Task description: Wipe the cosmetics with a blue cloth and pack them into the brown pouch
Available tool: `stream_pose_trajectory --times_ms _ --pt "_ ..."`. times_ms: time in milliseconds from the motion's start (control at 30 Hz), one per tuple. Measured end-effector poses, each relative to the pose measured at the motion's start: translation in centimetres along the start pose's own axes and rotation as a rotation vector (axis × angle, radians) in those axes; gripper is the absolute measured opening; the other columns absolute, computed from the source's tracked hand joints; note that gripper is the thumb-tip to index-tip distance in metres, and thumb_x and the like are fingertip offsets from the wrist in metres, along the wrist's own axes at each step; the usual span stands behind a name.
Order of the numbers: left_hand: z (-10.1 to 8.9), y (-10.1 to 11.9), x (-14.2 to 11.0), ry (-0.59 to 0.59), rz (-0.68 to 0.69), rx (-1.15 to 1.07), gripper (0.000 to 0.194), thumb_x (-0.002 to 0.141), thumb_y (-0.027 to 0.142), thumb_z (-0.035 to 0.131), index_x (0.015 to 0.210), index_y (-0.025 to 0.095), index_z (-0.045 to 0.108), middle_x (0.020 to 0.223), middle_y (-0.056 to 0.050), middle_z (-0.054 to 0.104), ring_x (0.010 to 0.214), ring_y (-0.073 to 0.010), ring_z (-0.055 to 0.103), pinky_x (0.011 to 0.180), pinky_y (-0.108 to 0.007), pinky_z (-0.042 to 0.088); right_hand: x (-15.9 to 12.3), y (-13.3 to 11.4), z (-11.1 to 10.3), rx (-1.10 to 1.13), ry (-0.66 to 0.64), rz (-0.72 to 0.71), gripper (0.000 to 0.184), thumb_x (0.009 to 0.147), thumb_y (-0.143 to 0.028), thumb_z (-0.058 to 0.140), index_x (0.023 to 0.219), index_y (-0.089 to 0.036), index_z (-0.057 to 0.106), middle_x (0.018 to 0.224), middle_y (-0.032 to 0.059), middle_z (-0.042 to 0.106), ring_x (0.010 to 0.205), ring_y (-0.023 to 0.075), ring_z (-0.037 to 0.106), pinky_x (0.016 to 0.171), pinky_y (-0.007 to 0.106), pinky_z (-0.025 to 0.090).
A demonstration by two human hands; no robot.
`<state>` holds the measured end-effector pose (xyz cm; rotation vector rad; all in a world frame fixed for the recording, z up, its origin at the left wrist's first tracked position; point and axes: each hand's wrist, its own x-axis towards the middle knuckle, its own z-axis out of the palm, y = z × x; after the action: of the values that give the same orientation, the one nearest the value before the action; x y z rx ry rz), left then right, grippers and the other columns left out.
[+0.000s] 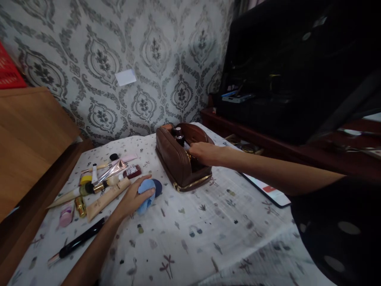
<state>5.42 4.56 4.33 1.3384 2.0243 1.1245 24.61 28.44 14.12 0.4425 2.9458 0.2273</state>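
My left hand (132, 196) rests on the tablecloth, fingers closed around a light blue cloth (145, 198). A dark blue rounded thing (158, 188) shows just past the cloth; whether my hand also grips it, I cannot tell. My right hand (205, 153) reaches into an unzipped brown leather toiletry bag (174, 157), its fingers curled by the opening. What they hold, if anything, is hidden. Beside those fingers a small bottle with a dark cap (179, 135) pokes up inside the bag. A long beige tube (107, 198) lies left of my left hand.
Cosmetics cluster at the left: a rosy metallic tube (110, 171), a dark red bottle (132, 171), a gold cylinder (80, 206). A black-handled brush (80, 238) lies nearer. A flat dark-edged device (268, 190) is at right, a wooden panel (35, 135) left, the patterned wall (119, 43) behind.
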Motion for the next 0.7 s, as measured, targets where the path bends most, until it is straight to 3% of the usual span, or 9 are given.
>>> stream_pose_trajectory --times_ms 100,167,267,333,400,467,567,633,700 --pt "0.1 -0.2 -0.1 0.037 -0.025 -0.059 0.055 0.083 0.05 0.065 0.127 0.017 0.063 0.128 -0.012 0.068 0.118 -0.0329 0.062 0.107 -0.047 0.046 -0.3 -0.2 -1.0 0.031 0.013 0.02 0.029 0.085 0.0 0.053 0.105 -0.01 0.071 0.108 0.0179 0.07 0.096 0.0252 0.07 0.078 0.029 0.05" --pt "0.0 -0.3 -0.2 0.046 -0.041 -0.081 0.054 0.084 0.051 0.063 0.125 0.017 0.064 0.124 -0.011 0.07 0.113 -0.0318 0.064 0.104 -0.045 0.047 -0.9 -0.8 -1.7 0.064 0.1 0.069 0.022 0.088 -0.005 0.052 0.099 -0.009 0.071 0.106 0.0183 0.068 0.091 0.0247 0.069 0.076 0.03 0.05" --pt "0.1 -0.4 -0.3 0.067 -0.02 -0.07 0.055 0.086 0.052 0.06 0.127 0.016 0.063 0.123 -0.01 0.07 0.114 -0.0308 0.064 0.105 -0.044 0.045 -2.4 -3.2 -1.7 0.162 0.467 0.151 0.024 0.097 -0.018 0.046 0.101 -0.01 0.069 0.1 0.015 0.066 0.085 0.0223 0.065 0.074 0.032 0.05" --pt "0.4 -0.5 -0.3 0.088 -0.004 -0.068 0.055 0.087 0.053 0.058 0.126 0.015 0.064 0.122 -0.011 0.07 0.114 -0.0305 0.063 0.106 -0.044 0.044 -3.5 -5.9 -0.3 0.313 0.698 0.018 0.029 0.101 -0.021 0.038 0.102 -0.013 0.066 0.092 0.0107 0.065 0.081 0.0195 0.063 0.073 0.032 0.052" --pt "0.6 -0.5 -0.3 0.108 0.006 -0.082 0.054 0.088 0.053 0.055 0.124 0.013 0.064 0.119 -0.011 0.071 0.112 -0.0294 0.064 0.104 -0.042 0.045 -4.0 -8.9 2.4 0.47 0.701 -0.225 0.03 0.101 -0.02 0.036 0.107 -0.016 0.065 0.086 0.0075 0.064 0.075 0.0177 0.063 0.068 0.03 0.055" --pt "0.9 -0.6 -0.4 0.131 0.013 -0.1 0.054 0.09 0.054 0.052 0.122 0.013 0.063 0.114 -0.01 0.071 0.109 -0.0278 0.065 0.102 -0.04 0.046 -3.4 -11.6 5.5 0.568 0.668 -0.293 0.032 0.097 -0.018 0.042 0.126 -0.017 0.057 0.103 0.0115 0.065 0.096 0.0227 0.066 0.082 0.037 0.058" --pt "1.2 -0.6 -0.5 0.176 0.024 -0.086 0.048 0.091 0.055 0.049 0.105 0.014 0.067 0.095 -0.006 0.072 0.097 -0.0254 0.066 0.095 -0.036 0.048 -0.7 -13.9 9.2 0.766 0.611 -0.172 0.066 0.084 -0.013 0.059 0.146 -0.014 0.037 0.14 0.0211 0.05 0.133 0.0318 0.05 0.106 0.049 0.048" --pt "1.2 -0.7 -0.6 0.233 0.016 -0.068 0.044 0.091 0.056 0.047 0.084 0.016 0.065 0.079 -0.004 0.069 0.086 -0.0236 0.065 0.088 -0.034 0.049 1.5 -14.5 10.3 0.923 0.504 -0.079 0.078 0.077 -0.017 0.069 0.147 -0.016 0.034 0.138 0.0204 0.053 0.129 0.0331 0.054 0.107 0.052 0.046" --pt "1.2 -0.9 -0.7 0.301 -0.002 -0.085 0.042 0.089 0.057 0.05 0.074 0.019 0.059 0.071 -0.002 0.064 0.078 -0.0218 0.063 0.083 -0.032 0.049 3.4 -14.7 10.8 1.073 0.459 0.012 0.077 0.075 -0.024 0.073 0.144 -0.017 0.039 0.135 0.0185 0.057 0.124 0.0322 0.059 0.106 0.051 0.046"
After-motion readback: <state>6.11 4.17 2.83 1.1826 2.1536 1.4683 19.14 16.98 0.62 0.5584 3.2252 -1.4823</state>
